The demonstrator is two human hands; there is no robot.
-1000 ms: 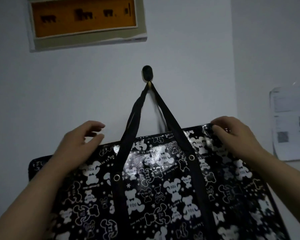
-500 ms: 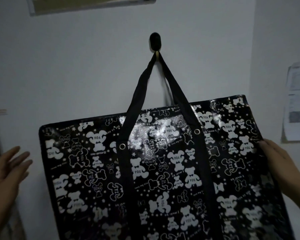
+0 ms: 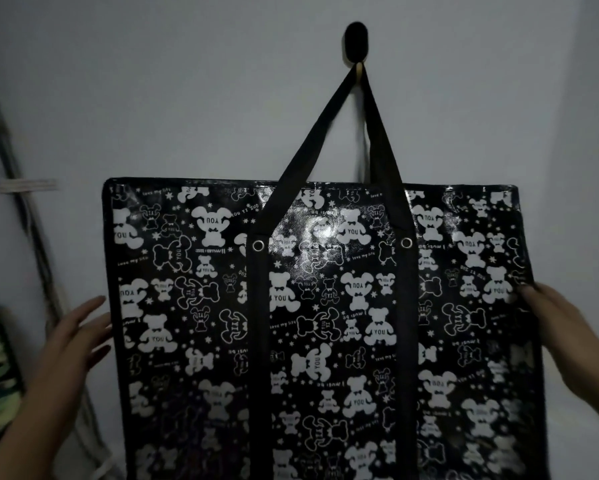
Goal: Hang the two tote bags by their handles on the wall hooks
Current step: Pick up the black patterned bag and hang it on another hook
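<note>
one black bear-print tote bag (image 3: 325, 323) hangs by its handles (image 3: 356, 133) from the wall hook (image 3: 357, 46). left hand (image 3: 73, 344) spread, unclenched, at the bag's left edge; right hand (image 3: 564, 337) flat on its right edge, gripping nothing. first hanging judged complete; next, fetch the second bag.

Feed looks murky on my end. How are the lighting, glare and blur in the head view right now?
Head view: dim overall, grey wall underexposed; glossy glare patches on the black bear-print tote bag near its top centre; left hand and right hand motion-blurred, as are the pipes at the left edge; the wall hook and the handles read clearly; straight edges bow from the wide-angle lens.
</note>
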